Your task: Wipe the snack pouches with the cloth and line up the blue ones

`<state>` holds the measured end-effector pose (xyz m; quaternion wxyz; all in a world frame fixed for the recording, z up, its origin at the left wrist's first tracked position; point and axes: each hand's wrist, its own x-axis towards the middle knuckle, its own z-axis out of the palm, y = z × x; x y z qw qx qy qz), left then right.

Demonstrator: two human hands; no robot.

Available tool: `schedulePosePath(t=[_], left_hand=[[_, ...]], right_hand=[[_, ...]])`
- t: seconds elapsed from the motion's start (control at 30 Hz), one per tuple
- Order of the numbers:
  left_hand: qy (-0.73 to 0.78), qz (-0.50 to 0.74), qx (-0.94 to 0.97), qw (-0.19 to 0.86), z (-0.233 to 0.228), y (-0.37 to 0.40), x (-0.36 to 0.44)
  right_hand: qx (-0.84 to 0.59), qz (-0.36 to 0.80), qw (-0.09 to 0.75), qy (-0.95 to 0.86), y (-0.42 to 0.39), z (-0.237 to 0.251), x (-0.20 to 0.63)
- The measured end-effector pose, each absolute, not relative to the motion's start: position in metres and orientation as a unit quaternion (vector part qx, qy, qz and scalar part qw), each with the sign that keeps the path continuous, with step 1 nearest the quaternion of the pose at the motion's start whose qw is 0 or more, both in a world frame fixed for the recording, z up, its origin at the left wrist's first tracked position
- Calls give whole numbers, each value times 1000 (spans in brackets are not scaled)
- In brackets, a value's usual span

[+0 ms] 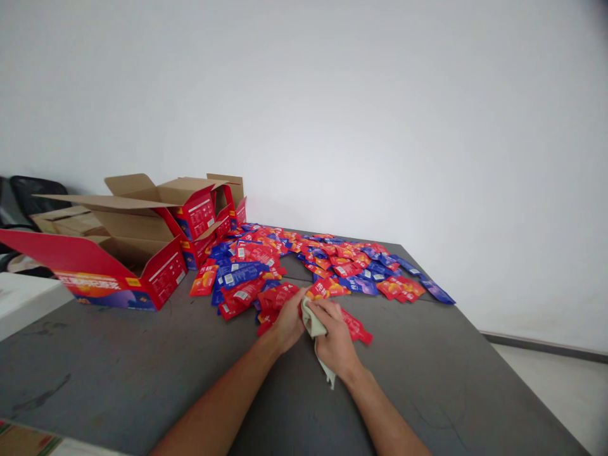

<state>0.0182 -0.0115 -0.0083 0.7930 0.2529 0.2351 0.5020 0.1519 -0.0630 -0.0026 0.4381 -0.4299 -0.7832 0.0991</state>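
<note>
Pale cloth (314, 323) is bunched in the right hand (336, 339); the left hand (288, 323) curls beside it (its hold I cannot tell), over the grey tabletop (441, 373), near red and blue pouches (243, 273).

Grey tabletop (418, 361) spreads all around the fingers (327, 310), with dark smudges (40, 398) well to their left. Beyond the fingers and to the left, I see red-and-blue boxes (118, 282) bunched together, flaps open, plain brown card inside. Behind them, at the far left, shows a black mesh chair (38, 192); nearer, something white (28, 294) sits by the tabletop. A pale wall (356, 126) rises ahead of the fingers. Well off to their right, dark skirting (546, 346) edges the light floor (546, 383).
</note>
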Motion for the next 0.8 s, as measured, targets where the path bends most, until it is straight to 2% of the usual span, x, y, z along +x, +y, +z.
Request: schedulePosePath(t=[0.37,0.63,0.7,0.8], left_hand=[[224,454,277,816,-2,-13,16],[266,481,290,784,-1,-8,10],[276,504,336,746,2,-8,10],[347,565,453,596,2,-8,9]], right_hand=[[-535,21,490,-687,-54,-2,174],[-416,109,397,-811,-67,-3,145],[-416,117,396,-810,-68,-2,144],[-459,103,399,-787,-63,-1,152]])
